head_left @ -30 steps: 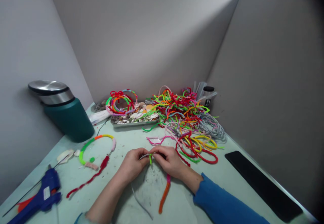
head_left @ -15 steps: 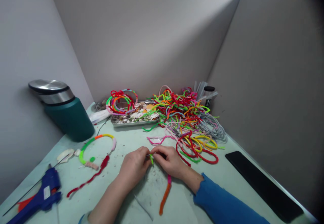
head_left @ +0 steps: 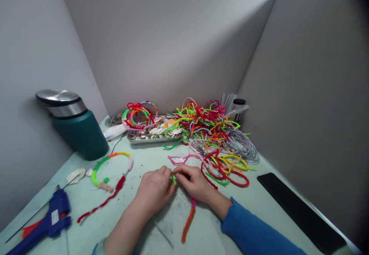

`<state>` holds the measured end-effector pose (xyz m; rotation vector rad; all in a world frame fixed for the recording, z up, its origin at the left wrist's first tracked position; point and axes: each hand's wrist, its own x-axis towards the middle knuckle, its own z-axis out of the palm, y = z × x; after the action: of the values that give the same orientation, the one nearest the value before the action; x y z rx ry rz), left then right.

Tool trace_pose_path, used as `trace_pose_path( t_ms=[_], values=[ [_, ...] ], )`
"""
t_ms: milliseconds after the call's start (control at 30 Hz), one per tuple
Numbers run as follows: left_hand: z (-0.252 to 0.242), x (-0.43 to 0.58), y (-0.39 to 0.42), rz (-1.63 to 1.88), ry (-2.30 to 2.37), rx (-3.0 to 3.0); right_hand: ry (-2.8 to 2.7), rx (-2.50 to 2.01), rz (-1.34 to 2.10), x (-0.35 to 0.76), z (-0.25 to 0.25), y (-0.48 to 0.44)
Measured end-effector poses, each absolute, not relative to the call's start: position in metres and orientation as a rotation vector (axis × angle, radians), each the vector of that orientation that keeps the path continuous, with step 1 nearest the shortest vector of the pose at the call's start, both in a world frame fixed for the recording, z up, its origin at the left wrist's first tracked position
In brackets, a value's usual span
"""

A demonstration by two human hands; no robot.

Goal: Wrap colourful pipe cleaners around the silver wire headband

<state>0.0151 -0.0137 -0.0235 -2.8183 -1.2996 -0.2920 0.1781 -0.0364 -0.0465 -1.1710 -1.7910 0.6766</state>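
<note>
My left hand (head_left: 157, 185) and my right hand (head_left: 193, 182) meet above the table, fingertips pinched together. Between them a short bit of bright green pipe cleaner (head_left: 174, 179) shows; the fingers hide most of it. Below my right hand an orange and pink wrapped strand (head_left: 188, 222) hangs or lies toward me, its upper end hidden by the hand. A thin grey wire (head_left: 163, 235) lies by my left forearm. To the left rests a ring wrapped in several colours (head_left: 95, 170), with a red pipe cleaner (head_left: 111, 198) trailing from it.
A blue glue gun (head_left: 54, 212) and a teal bottle (head_left: 80, 134) stand at left. Behind are a metal tray (head_left: 155, 142) of shells and a heap of pipe cleaners (head_left: 204, 120). Scissors with red handles (head_left: 240, 185), coiled grey wire (head_left: 245, 147) and a black strip (head_left: 300, 212) lie at right.
My left hand's fingers have rolled slightly forward around the green pipe cleaner, close to the right fingertips. The whole view has shifted a little; the other things stay put.
</note>
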Motion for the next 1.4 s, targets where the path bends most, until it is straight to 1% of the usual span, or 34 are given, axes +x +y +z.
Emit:
trace_pose_path(
  t_ms=[433,567,767,933,1200,1300,1400],
  values=[
    [-0.023,0.005,-0.008,-0.605,-1.296,-2.915,-1.795,-1.191,0.641,0.178,-0.052,-0.035],
    [-0.024,0.005,-0.007,-0.724,-1.383,-2.958,-1.821,-1.189,0.638,0.179,-0.049,-0.035],
    [-0.024,0.009,-0.005,-0.988,-1.690,-2.996,-1.845,-1.199,0.636,0.179,-0.048,-0.036],
    [-0.027,0.010,-0.002,-1.157,-2.035,-3.029,-1.884,-1.195,0.600,0.178,-0.050,-0.038],
    [-0.031,0.011,0.002,-1.209,-2.680,-3.032,-1.948,-1.133,0.540,0.179,-0.049,-0.039],
    [-0.033,0.013,0.002,-1.228,-2.780,-3.021,-1.951,-1.118,0.540,0.179,-0.049,-0.040],
    [-0.035,0.013,0.002,-1.221,-2.761,-2.998,-1.922,-1.121,0.554,0.179,-0.048,-0.039]
  ],
)
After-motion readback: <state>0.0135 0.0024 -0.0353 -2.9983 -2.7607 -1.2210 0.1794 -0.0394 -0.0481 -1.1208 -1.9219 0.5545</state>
